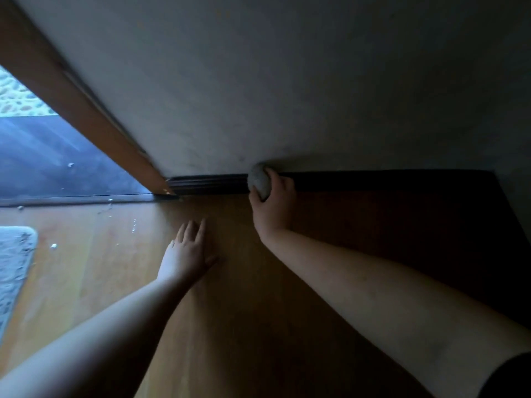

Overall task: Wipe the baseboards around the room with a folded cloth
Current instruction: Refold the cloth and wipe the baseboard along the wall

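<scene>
No text, label, brand, number or sign can be read on anything here.

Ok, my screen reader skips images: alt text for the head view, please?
The right hand presses a bunched grey cloth against the dark baseboard under a grey wall. The left hand rests flat on the wooden floor.

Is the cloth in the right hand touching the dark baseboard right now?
Touching. In the head view the right hand grips the cloth, which overlaps the baseboard with no gap showing.
</scene>
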A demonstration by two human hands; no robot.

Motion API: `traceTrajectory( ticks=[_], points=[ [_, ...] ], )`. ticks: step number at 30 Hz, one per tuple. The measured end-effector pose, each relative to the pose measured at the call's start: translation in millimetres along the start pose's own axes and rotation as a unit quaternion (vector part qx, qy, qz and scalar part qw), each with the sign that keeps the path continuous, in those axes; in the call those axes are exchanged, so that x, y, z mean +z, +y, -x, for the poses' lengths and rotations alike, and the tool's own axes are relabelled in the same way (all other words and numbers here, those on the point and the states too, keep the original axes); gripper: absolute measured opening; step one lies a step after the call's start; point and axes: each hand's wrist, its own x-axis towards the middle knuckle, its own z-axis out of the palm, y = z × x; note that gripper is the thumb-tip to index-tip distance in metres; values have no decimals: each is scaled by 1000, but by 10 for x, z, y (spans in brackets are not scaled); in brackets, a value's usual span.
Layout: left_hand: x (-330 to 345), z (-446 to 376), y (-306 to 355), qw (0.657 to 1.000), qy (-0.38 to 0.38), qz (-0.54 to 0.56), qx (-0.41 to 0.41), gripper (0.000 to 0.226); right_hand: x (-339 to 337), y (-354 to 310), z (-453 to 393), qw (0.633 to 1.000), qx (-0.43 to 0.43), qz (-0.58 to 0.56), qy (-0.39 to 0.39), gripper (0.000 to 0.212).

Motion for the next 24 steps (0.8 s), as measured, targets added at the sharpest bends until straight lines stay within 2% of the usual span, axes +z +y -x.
traceTrajectory(
  ticks=[3,6,9,12,17,19,22,24],
  points=[
    [49,149,-185,997,5,8,-76,106,118,-7,13,1000,10,20,13,58],
    [108,279,-333,991,-43,7,-127,121,369,-125,115,998,49,11,33,57],
    [130,355,-449,982,-83,41,-166,133,650,-287,222,999,28,14,15,53],
    [102,395,-506,977,-121,54,-169,137,930,-506,303,1000,17,6,-5,52],
    [62,383,-495,974,-137,68,-166,135,1257,-759,407,997,78,-3,18,53],
    [71,379,-511,973,-141,66,-168,135,1367,-816,447,999,46,3,-13,52],
    [95,378,-523,974,-141,56,-167,136,1478,-898,426,990,-29,22,-136,53],
    [92,374,-528,974,-144,48,-168,136,1422,-890,335,982,-48,8,-184,53]
  ],
)
